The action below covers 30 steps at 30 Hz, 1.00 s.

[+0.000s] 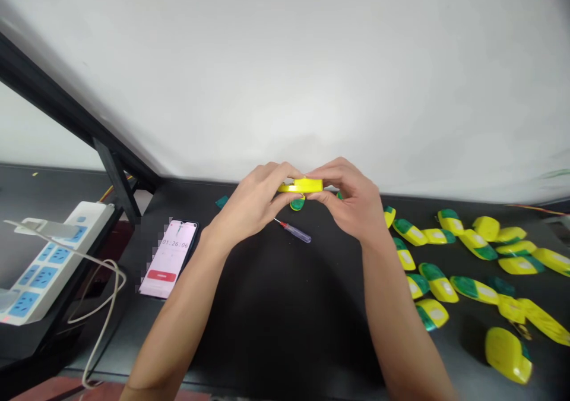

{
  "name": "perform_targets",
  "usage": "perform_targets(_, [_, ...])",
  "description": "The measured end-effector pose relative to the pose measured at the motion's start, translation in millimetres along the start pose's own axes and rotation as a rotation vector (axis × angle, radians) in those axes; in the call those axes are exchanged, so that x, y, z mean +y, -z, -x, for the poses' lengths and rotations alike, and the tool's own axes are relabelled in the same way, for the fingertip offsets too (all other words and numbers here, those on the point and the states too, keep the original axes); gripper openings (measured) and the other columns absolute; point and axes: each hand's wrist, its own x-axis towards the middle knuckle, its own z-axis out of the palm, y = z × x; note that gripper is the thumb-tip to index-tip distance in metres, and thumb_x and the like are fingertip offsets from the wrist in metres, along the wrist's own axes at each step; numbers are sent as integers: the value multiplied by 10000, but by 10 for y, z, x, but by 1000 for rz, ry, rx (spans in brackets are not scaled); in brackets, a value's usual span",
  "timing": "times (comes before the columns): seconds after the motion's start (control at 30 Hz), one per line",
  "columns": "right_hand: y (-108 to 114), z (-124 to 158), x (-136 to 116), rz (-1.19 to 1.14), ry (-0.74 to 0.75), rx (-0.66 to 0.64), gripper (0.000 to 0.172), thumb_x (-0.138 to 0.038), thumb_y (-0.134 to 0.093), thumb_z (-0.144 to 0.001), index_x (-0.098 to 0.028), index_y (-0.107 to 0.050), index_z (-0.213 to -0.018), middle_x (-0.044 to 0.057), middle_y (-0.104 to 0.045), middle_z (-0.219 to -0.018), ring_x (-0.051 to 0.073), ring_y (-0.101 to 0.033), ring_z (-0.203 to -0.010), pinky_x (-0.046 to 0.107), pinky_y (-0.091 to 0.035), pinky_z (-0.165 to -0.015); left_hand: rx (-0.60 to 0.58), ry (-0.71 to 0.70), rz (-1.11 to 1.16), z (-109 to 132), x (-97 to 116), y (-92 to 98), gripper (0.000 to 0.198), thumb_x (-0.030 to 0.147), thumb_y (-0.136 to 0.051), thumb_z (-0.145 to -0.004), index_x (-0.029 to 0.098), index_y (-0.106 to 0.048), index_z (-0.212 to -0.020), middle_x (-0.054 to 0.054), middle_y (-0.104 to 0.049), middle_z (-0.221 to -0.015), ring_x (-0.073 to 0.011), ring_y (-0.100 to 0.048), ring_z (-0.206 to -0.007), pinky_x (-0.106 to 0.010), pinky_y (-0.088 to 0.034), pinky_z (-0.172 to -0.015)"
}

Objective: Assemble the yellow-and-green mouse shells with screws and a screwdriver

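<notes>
Screwdriver below yellow casing, phone left

Fingers of the left grip and right grip cover both ends of the yellow plastic casing. Just beneath, at six o'clock, a green-and-yellow piece is partly hidden. At eight o'clock, the phone shows text too small to read. The right edge cuts a yellow shell at four o'clock.

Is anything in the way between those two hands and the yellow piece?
Nothing visible is: the left hand and right hand both hold the yellow piece, one at each end. The screwdriver lies apart, on the black table.
</notes>
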Motion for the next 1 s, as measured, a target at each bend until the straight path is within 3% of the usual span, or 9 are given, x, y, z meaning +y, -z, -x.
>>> perform_targets(0.2, [-37,-8,-46,110,35,58,234,-508,-690,-997,-292,-778,-985,35,-695,-883,198,-650,-778,376,-580,-706,56,14,70,-1,-40,-42,122,307,-629,-1054,231,-670,-1140,-64,-776,-1130,-212,-716,-1022,-376,-551,-959])
perform_targets(0.33, [1,-15,-109,141,57,7,259,-509,-640,-1030,-295,-773,-970,40,-722,-921,197,-658,-789,372,-563,-708,-24,158,385,-16,-77,40,310,471,-760,-959,233,-670,-1136,-57,-784,-1128,-208,-747,-1040,-359,-593,-956])
perform_targets(0.5, [-31,-20,-177,164,101,-76,289,-479,-548,-1081,-306,-760,-987,46,-749,-977,211,-674,-871,382,-558,-741,-148,393,651,-23,-142,104,492,657,-575,-1027,225,-707,-1222,-92,-808,-1050,-207,-786,-977,-338,-643,-858])
perform_targets(0.67, [-85,-34,-213,178,199,-121,287,-396,-496,-1106,-330,-758,-1008,31,-766,-982,218,-669,-883,427,-554,-860,-387,371,842,-6,-169,117,581,743,-625,-955,213,-787,-1130,-127,-810,-970,-241,-798,-911,-372,-671,-813])
perform_targets(0.83, [-47,-49,-210,187,216,-165,262,-346,-502,-1107,-339,-758,-1056,27,-764,-1067,218,-679,-950,431,-549,-918,-378,326,860,-11,-165,120,620,729,-767,-855,242,-776,-1239,-112,-791,-957,-242,-784,-830,-390,-672,-756])
perform_targets(1.0, [-27,-66,-159,188,296,-173,268,-254,-496,-1107,-325,-754,-1124,15,-740,-1060,203,-626,-967,407,-545,-959,-394,369,926,-60,-189,90,561,751,-759,-841,245,-815,-1078,-110,-758,-868,-247,-751,-738,-392,-646,-644])
